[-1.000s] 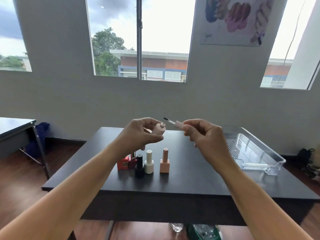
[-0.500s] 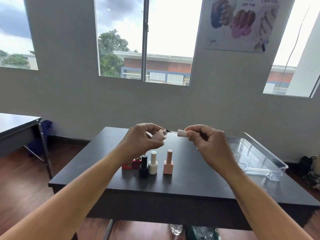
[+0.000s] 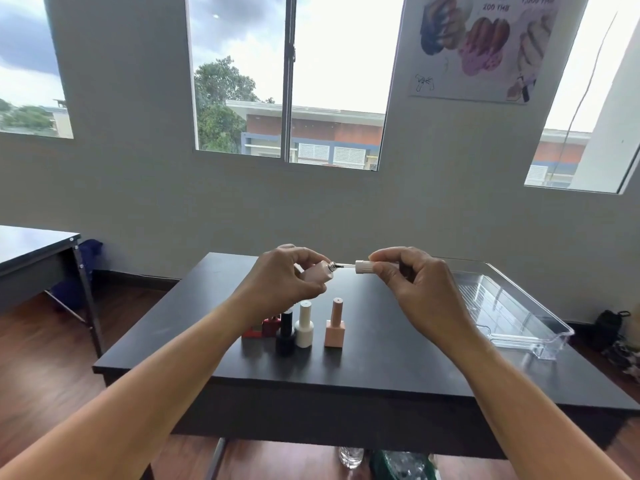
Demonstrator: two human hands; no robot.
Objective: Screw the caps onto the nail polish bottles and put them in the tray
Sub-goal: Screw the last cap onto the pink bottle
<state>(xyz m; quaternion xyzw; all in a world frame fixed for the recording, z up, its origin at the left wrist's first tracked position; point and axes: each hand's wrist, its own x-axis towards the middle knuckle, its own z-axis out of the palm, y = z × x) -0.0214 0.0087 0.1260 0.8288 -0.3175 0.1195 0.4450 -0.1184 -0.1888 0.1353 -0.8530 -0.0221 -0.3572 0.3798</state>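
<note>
Over the capped bottles (image 3: 304, 323) on the table (image 3: 381, 362), my left hand (image 3: 280, 282) grips the pink bottle (image 3: 320, 274) tilted sideways while my right hand (image 3: 420, 289) pinches its cap (image 3: 363, 267), whose brush (image 3: 346, 265), clear of the neck a second ago, now enters it; the tray (image 3: 554, 336) lies farther right.

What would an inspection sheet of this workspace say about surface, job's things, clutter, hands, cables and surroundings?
Surface: dark table.
Job's things: open pink bottle tilted in the air; cap apart from its neck, brush reaching the neck. Standing together: black bottle, white bottle, capped pink bottle, red bottles. At right, clear tray, no bottle seen inside.
Clutter: nothing seen on the table.
Hands: left hand grips the open pink bottle; right hand pinches the cap.
Cables: thin cord by the right window.
Surroundings: windows, poster, second table at left, bags on the floor.
</note>
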